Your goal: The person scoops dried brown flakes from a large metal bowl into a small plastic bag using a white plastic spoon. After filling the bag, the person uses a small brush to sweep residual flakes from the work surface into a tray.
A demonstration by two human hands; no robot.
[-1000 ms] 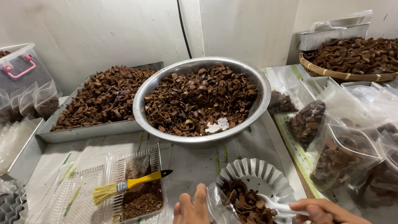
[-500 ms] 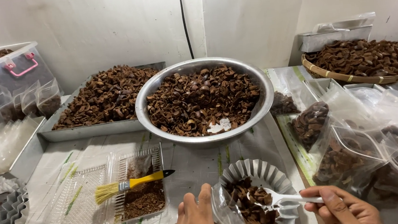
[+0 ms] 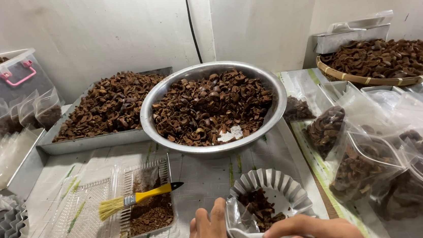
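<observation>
The left hand (image 3: 209, 234) holds the edge of a clear plastic bag (image 3: 238, 221), thumb and fingers pinching its rim so that the mouth stays open beside the fluted metal mould (image 3: 274, 190). The right hand (image 3: 313, 232) lies across the bottom of the view with its fingers curled around a white spoon-like handle (image 3: 247, 237); whether the grip is tight cannot be told, since the frame cuts the hand off. The mould sits on the tabletop (image 3: 201, 171) just in front of the big steel bowl (image 3: 210, 106) and holds a small heap of brown shell pieces (image 3: 257, 207).

Judging by this, the step in hand is scooping shell pieces between mould and bag. The next move calls for keeping the bag mouth wide and steady while the scoop is tipped cleanly, so that no pieces spill onto the tabletop.

To the left lie a yellow-handled brush (image 3: 137, 198) across a clear tray (image 3: 147, 201), and a flat metal tray (image 3: 103, 110) heaped with shells; filled bags (image 3: 373, 161) lie to the right.
</observation>
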